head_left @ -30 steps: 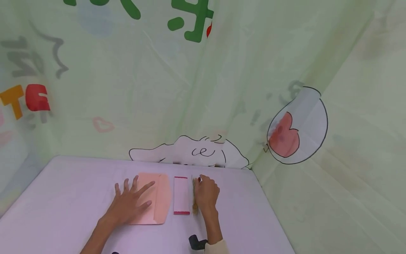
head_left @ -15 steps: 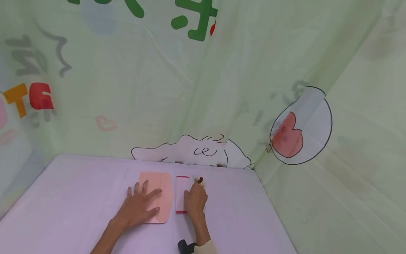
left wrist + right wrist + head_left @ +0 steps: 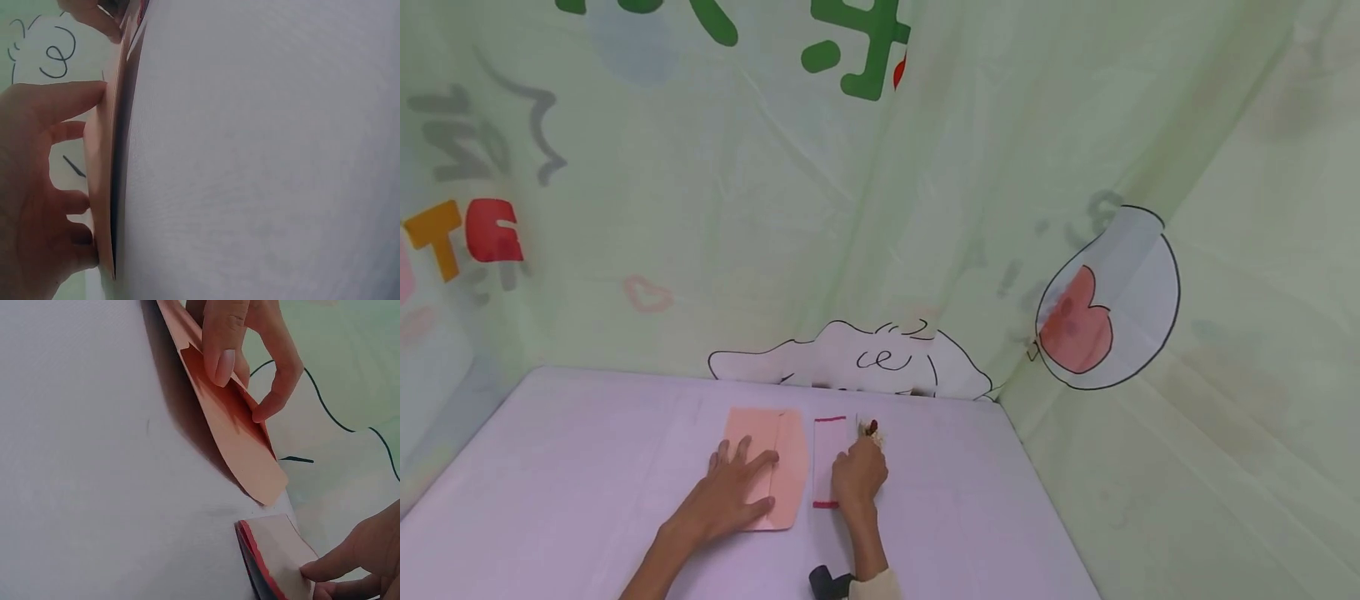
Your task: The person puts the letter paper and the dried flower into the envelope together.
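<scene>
A peach envelope (image 3: 788, 458) lies on the table under my left hand (image 3: 724, 493), whose fingers are spread over it. In the right wrist view the left thumb (image 3: 220, 362) and a finger sit at the envelope's partly lifted opening. Just right of it lies a white card with red end strips (image 3: 827, 446). My right hand (image 3: 859, 473) covers the card's right edge; in the right wrist view its thumb (image 3: 312, 570) presses the card's face, with a finger at the edge below. Beyond its knuckles show the tops of a small dried flower bunch (image 3: 871, 428); the stems are hidden.
The pale lilac table (image 3: 970, 517) runs back to a printed green fabric wall (image 3: 775, 208). Another fabric panel (image 3: 1247, 400) closes off the right side. A black wrist device (image 3: 829, 583) is strapped at my right cuff.
My right hand has moved left from the flower bunch onto the card's right edge. The left hand has shifted slightly down and its fingers have drawn in a little on the envelope.
</scene>
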Demonstrator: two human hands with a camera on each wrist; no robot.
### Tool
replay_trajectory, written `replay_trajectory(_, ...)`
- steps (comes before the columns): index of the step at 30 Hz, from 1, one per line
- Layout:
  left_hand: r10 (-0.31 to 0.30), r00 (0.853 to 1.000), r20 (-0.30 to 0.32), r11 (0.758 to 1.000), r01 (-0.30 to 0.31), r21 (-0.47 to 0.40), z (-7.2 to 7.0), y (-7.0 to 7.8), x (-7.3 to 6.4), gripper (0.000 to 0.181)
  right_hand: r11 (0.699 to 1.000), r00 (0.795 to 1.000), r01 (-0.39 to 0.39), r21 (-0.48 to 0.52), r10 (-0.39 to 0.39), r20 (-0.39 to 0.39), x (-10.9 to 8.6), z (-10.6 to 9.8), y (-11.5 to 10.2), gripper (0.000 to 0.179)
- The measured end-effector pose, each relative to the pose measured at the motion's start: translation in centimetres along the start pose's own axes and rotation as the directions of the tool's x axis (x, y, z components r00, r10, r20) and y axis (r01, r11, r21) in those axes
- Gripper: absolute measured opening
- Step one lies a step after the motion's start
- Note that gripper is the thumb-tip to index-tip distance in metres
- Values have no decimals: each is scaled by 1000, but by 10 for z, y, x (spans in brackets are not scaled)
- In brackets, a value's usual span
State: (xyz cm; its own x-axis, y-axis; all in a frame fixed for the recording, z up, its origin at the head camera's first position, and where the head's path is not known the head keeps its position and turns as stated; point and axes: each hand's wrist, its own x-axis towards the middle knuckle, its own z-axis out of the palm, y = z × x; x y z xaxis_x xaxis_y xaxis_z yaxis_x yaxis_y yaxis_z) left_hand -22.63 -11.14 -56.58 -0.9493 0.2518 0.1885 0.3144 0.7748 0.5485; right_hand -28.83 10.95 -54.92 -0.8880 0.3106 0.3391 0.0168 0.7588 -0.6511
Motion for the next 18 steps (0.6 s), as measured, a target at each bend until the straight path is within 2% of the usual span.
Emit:
replay_trajectory(7, 12, 1000, -18, 1000, -12, -11, 0, 0, 0, 58, 992, 996, -91, 89, 91, 2, 9, -3, 8, 13)
replay_trajectory(12, 33, 999, -25, 999, -33, -3, 0, -1, 0, 57, 963, 988, -155, 219, 152, 31, 21, 5, 27, 7)
replay_trajectory(14, 38, 999, -24, 999, -38, -2, -1, -1, 0, 58, 936, 978, -206, 286, 192, 76, 21, 0, 25, 6)
replay_trajectory(17, 45, 999, -20, 999, -45, 0, -3, 0, 0, 58, 880, 954, -297, 371, 255, 160, 19, -11, 16, 7)
replay_trajectory(18, 45, 999, -17, 999, -45, -1, -3, 0, 0, 58, 858, 937, -342, 384, 283, 202, 17, -18, 8, 9)
